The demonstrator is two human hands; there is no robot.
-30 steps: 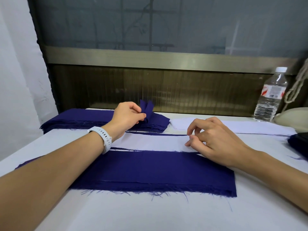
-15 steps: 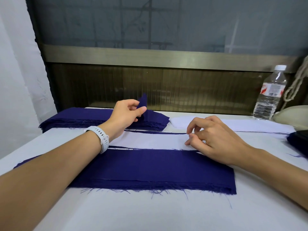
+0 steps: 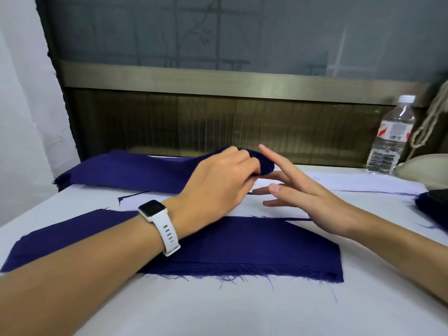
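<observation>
Cloth piece (image 3: 265, 163) is pinched in the left hand (image 3: 218, 183), up over the far pile (image 3: 70, 179), with the right hand (image 3: 312, 202) spread open just beside it. Risk I see: that one-end grip lets it sag, drag the pile's top layers, or land crooked on the white strip (image 3: 131, 204).

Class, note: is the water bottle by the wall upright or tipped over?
Upright: the water bottle stands on its base, white cap on top.

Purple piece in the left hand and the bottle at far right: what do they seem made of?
Purple piece: looks like matte woven cloth; it sags limply where the left hand grips it, without shine. Bottle: likely clear thin plastic; see-through ribbed wall, white cap, printed label.
</observation>
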